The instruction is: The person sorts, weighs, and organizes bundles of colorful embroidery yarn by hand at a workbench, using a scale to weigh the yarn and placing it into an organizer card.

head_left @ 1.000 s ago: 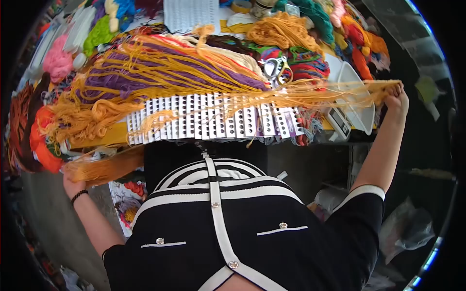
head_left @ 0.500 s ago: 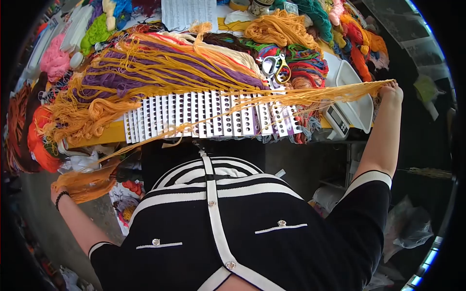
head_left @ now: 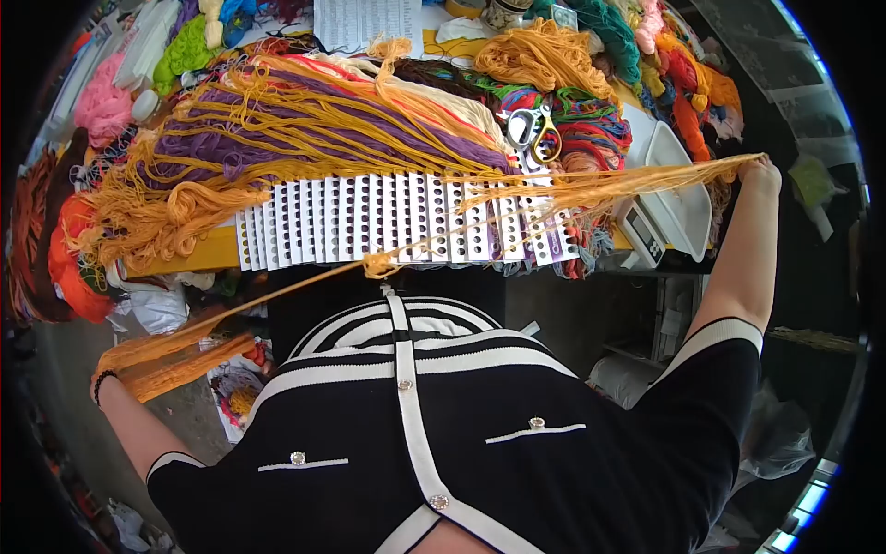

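Observation:
My right hand (head_left: 760, 168), stretched out at the right, is closed on one end of a bundle of yellow-orange thread (head_left: 637, 181). The strands fan out from it to the left, above white cards with rows of holes (head_left: 369, 222). My left hand (head_left: 101, 371), low at the left with a dark beaded bracelet on the wrist, holds a looped orange part of the thread (head_left: 175, 360); its fingers are mostly hidden. Between the hands a thin, taut stretch runs across the table's front edge, with a small tangle (head_left: 377, 266) in its middle.
Purple and mustard threads (head_left: 249, 129) lie across the cards. Scissors (head_left: 533, 137) rest on multicoloured yarn. A white scale (head_left: 646, 231) with a tray stands at the table's right. Orange skeins (head_left: 544, 57) and a printed sheet (head_left: 367, 26) are at the back.
My hands have spread farther apart, the left moving left and slightly down, the right slightly right. The thread between them is tauter, and a bunched tangle now shows near the middle.

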